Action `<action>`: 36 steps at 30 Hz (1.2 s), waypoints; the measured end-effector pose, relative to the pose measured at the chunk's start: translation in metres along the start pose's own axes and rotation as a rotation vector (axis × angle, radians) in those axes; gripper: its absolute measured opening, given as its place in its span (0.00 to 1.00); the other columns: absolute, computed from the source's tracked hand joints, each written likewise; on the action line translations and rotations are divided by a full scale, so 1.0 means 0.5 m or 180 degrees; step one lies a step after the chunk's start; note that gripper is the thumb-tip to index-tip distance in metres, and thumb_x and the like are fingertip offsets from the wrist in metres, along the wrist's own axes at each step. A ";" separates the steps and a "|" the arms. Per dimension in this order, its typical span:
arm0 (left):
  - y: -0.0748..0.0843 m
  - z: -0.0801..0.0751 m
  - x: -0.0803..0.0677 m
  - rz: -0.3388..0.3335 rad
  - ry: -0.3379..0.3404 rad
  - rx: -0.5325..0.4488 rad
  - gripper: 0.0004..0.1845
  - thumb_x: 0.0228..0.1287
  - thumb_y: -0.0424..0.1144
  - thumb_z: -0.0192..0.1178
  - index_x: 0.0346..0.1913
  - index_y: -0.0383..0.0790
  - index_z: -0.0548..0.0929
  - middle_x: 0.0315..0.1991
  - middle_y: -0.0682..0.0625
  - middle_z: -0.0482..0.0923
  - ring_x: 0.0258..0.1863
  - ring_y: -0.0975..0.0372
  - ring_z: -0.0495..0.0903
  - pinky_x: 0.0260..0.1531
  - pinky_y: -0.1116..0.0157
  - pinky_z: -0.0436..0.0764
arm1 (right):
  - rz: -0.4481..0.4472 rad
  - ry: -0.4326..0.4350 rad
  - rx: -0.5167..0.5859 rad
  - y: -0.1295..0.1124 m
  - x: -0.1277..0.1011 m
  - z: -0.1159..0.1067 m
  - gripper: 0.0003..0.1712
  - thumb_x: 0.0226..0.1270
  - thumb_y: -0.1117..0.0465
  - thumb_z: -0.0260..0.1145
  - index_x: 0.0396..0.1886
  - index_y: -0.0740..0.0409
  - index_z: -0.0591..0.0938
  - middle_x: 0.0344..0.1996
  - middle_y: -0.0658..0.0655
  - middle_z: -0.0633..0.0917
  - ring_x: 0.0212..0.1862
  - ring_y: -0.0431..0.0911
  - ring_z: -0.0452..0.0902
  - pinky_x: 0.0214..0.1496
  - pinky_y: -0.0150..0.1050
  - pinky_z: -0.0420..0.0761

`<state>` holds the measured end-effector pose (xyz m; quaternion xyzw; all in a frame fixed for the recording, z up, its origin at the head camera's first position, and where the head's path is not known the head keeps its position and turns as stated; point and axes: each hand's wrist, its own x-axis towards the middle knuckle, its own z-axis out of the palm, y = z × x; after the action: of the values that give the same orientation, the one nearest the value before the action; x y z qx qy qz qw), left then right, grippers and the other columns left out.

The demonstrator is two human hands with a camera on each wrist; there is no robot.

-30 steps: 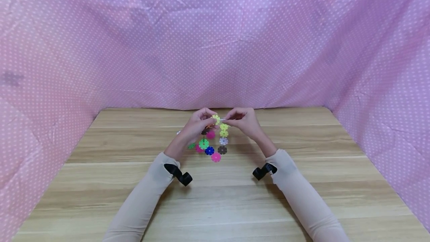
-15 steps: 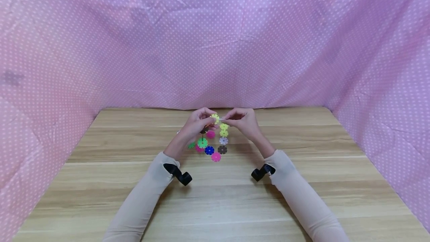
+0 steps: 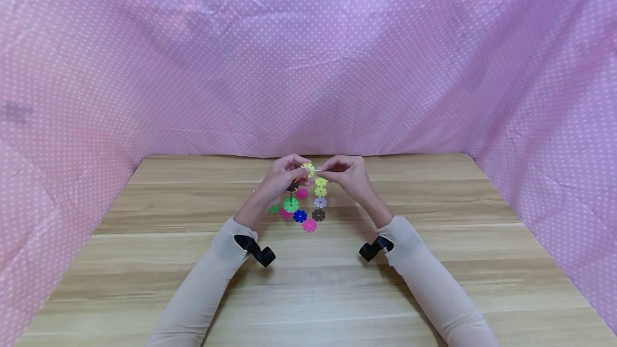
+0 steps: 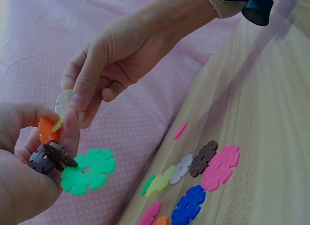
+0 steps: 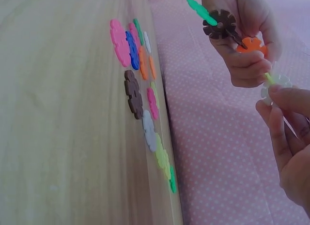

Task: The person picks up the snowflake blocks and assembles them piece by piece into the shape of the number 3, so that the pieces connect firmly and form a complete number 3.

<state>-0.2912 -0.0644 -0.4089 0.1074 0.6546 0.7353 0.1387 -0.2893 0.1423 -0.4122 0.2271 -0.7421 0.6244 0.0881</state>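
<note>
White disc [image 4: 63,102] pinched in right hand [image 3: 348,174]

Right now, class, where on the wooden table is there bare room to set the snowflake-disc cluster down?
The wooden table is bare left of the left hand, right of the right hand, and between the sleeves. It is crowded under the hands, where loose plastic snowflake discs lie.

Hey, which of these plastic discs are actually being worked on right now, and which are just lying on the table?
In hand:
left hand holds the joined cluster of green, brown and orange discs
right hand pinches the white disc against the cluster

Lying about:
loose discs on the table
</note>
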 end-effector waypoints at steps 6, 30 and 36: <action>0.000 -0.008 0.001 -0.0064 -0.0058 0.0210 0.09 0.73 0.28 0.56 0.53 0.33 0.76 0.38 0.48 0.80 0.35 0.60 0.87 0.41 0.65 0.89 | 0.0039 -0.0103 -0.0157 0.000 0.004 0.005 0.05 0.58 0.72 0.76 0.33 0.71 0.87 0.33 0.70 0.88 0.30 0.39 0.84 0.34 0.31 0.86; 0.000 -0.048 0.010 -0.0311 0.0158 0.0222 0.16 0.74 0.34 0.58 0.60 0.33 0.77 0.39 0.52 0.83 0.39 0.60 0.87 0.60 0.48 0.82 | 0.0894 -0.1441 -0.0688 0.016 0.010 -0.022 0.18 0.61 0.71 0.73 0.50 0.73 0.83 0.37 0.64 0.89 0.37 0.42 0.85 0.42 0.34 0.86; 0.002 -0.050 0.013 -0.0359 0.0207 0.0206 0.16 0.74 0.35 0.59 0.61 0.34 0.77 0.40 0.52 0.84 0.39 0.61 0.86 0.58 0.51 0.84 | 0.0848 -0.2063 -0.0766 0.018 -0.002 -0.028 0.17 0.61 0.72 0.73 0.50 0.72 0.84 0.37 0.65 0.89 0.39 0.46 0.86 0.43 0.34 0.86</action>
<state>-0.3061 -0.0854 -0.4110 0.0508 0.6873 0.7078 0.1550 -0.2945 0.1570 -0.4176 0.3024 -0.8227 0.4343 -0.2075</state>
